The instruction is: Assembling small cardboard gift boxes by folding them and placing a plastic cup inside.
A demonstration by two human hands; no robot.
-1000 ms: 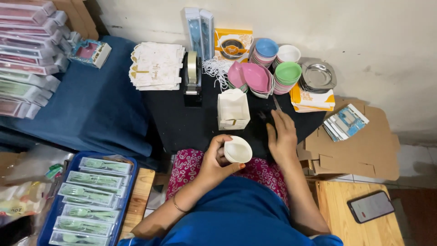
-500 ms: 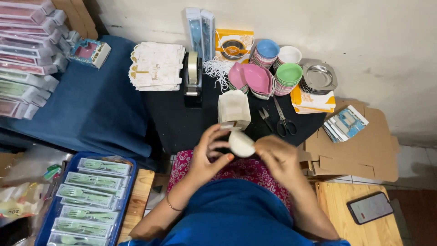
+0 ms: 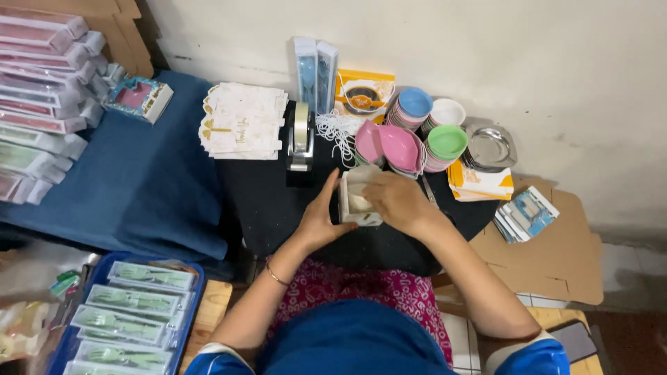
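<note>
The left hand is bracing one side of a small white box on the black desk, just before the pink bowls; the right hand is reaching inside (grip contents hidden). Box open-topped, packing seemingly midway, unclosed.

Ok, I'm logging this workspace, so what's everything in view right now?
small box: one, white, open, on the black table between both hands
black table: one, centre
tape dispenser: one, grey, behind the box
paper bags: a stack, white, left of the dispenser
bowls: several stacks, pink, blue, white, green, back right
metal dish: one, silver, far right
blue tray: one, holding green cutlery packs, lower left
cardboard: flat, brown, right floor
left hand: against the box's left side
right hand: over the box's right edge
</note>
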